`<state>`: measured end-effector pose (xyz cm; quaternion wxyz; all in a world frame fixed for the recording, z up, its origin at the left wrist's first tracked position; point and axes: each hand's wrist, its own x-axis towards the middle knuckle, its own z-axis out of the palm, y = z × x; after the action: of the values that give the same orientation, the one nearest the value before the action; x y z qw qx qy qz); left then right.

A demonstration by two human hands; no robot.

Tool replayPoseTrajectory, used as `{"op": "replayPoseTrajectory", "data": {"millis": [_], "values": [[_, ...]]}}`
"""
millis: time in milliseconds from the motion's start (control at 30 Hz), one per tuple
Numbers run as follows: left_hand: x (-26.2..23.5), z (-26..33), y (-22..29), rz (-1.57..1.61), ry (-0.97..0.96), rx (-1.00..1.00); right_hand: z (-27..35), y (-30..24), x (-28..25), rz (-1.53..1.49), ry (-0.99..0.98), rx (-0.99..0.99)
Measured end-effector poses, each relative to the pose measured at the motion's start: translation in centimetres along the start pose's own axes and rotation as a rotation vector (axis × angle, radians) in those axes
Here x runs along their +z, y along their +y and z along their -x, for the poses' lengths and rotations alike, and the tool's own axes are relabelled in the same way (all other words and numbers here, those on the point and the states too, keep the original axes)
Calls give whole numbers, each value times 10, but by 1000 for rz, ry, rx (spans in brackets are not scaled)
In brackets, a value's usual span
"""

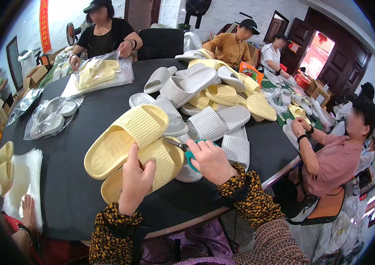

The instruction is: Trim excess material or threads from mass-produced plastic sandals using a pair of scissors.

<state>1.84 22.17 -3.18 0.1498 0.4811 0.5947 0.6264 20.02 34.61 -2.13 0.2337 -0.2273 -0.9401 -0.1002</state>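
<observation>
A pair of yellow slide slippers (110,148) is in my left hand (137,180), tilted over the black table in front of me. My thumb and a finger show on the slippers' straps; the other fingers are hidden. My right hand (213,161) is closed round scissors with teal handles (190,158). Their dark blades point left and reach the edge of the slippers' straps; whether they touch is hard to tell. Just beyond both hands lies a heap of grey slippers (206,125) and yellow slippers (261,107).
At left, a bagged grey pair (51,118) and a stack of clear plastic bags (24,190) lie beside a co-worker's hand (28,212). Across the table (70,176), another person handles a bagged yellow pair (98,74). More people sit on the right, one on an orange-backed chair (324,207).
</observation>
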Motion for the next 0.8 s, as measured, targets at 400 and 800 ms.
{"op": "replayPoseTrajectory", "data": {"millis": [400, 800], "values": [[2, 1, -2, 75, 104, -6, 18, -10, -6, -275, 159, 268], [11, 11, 4, 68, 117, 66, 23, -24, 5, -143, 127, 266]]}}
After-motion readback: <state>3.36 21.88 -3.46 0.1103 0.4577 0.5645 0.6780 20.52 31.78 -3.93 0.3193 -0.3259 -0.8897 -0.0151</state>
